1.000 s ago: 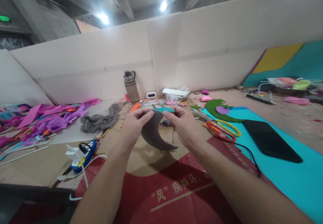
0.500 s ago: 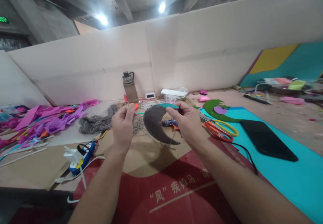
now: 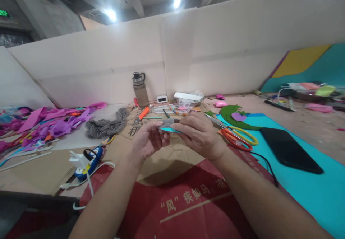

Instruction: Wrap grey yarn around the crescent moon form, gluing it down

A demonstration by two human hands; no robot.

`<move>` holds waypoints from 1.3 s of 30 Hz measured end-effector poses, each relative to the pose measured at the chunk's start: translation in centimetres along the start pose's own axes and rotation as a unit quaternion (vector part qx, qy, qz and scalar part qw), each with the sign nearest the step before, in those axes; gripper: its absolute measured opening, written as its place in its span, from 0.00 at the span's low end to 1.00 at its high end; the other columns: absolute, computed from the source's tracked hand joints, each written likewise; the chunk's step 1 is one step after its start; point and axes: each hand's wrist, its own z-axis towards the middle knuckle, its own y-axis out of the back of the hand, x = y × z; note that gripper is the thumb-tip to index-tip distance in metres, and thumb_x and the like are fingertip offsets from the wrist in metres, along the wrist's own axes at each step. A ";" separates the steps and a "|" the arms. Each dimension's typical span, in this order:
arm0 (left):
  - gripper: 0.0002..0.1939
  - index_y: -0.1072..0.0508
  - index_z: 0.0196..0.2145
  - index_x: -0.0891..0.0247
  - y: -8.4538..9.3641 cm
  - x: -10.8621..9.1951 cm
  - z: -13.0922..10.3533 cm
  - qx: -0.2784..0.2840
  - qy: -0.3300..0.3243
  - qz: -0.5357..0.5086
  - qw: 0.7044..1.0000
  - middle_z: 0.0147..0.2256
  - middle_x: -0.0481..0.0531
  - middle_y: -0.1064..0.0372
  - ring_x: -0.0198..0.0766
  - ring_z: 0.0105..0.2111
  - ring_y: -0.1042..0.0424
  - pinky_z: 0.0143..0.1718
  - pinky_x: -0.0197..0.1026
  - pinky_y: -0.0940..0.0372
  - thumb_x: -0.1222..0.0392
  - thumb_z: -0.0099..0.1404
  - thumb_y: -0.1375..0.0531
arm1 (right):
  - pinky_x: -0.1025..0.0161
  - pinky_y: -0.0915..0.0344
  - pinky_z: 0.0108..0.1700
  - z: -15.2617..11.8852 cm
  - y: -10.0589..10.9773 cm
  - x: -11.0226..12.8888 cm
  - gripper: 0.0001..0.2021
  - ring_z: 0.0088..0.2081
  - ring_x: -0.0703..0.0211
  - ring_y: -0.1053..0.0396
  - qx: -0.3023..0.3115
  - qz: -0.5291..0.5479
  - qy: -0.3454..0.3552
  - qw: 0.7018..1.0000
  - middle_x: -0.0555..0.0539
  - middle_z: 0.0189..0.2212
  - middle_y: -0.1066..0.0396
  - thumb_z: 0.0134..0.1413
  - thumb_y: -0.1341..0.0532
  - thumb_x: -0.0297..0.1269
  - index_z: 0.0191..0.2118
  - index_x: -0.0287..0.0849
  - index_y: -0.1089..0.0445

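Note:
Both hands meet over the brown and red board (image 3: 172, 160). Between them is a grey piece (image 3: 167, 123) with a turquoise strip (image 3: 170, 129) along its lower edge, seen nearly edge-on. My left hand (image 3: 151, 138) pinches its left end between thumb and fingers. At the right end, my right hand (image 3: 198, 133) has its fingers wrapped round the piece and hides much of it. An orange-handled tool (image 3: 144, 113) lies on the board beyond my left hand. Scissors with red and yellow handles (image 3: 237, 138) lie right of my right hand.
Grey yarn (image 3: 107, 125) and a blue power strip (image 3: 90, 165) are at the left, with pink and purple scraps (image 3: 59, 124) beyond. A bottle (image 3: 140, 92) stands at the back. A black phone (image 3: 291, 149) rests on a turquoise sheet (image 3: 304, 188). Green felt (image 3: 229, 115) lies behind the scissors.
My hands have come together, and the grey crescent has been tipped from facing the camera to nearly edge-on. My left hand now grips it. The orange thing near my left fingers now lies in full view.

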 end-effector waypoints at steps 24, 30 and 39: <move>0.15 0.21 0.35 0.66 2.6 -1.3 1.5 -0.096 -0.365 0.250 0.892 0.34 0.55 0.20 0.38 0.27 0.22 0.28 0.36 0.30 0.59 0.49 0.28 | 0.61 0.34 0.40 0.5 -0.2 -0.9 0.07 0.36 0.60 0.31 0.016 0.062 -0.233 0.970 0.47 0.36 0.27 0.59 0.38 0.28 0.41 0.43 0.27; 0.18 0.23 0.33 0.67 2.6 -2.0 1.7 -0.114 -0.353 0.154 0.916 0.27 0.50 0.23 0.37 0.25 0.22 0.24 0.32 0.33 0.60 0.43 0.26 | 0.64 0.37 0.32 1.2 0.5 0.0 0.09 0.31 0.61 0.32 0.127 0.274 -0.357 0.884 0.49 0.31 0.27 0.59 0.38 0.43 0.39 0.43 0.25; 0.18 0.24 0.32 0.67 2.9 -2.3 1.9 -0.097 -0.361 0.120 0.920 0.28 0.50 0.23 0.36 0.25 0.22 0.25 0.32 0.33 0.62 0.43 0.26 | 0.62 0.41 0.35 0.3 -0.2 -2.3 0.21 0.34 0.52 0.28 0.317 -0.045 -0.480 0.817 0.39 0.31 0.23 0.66 0.50 0.45 0.34 0.38 0.24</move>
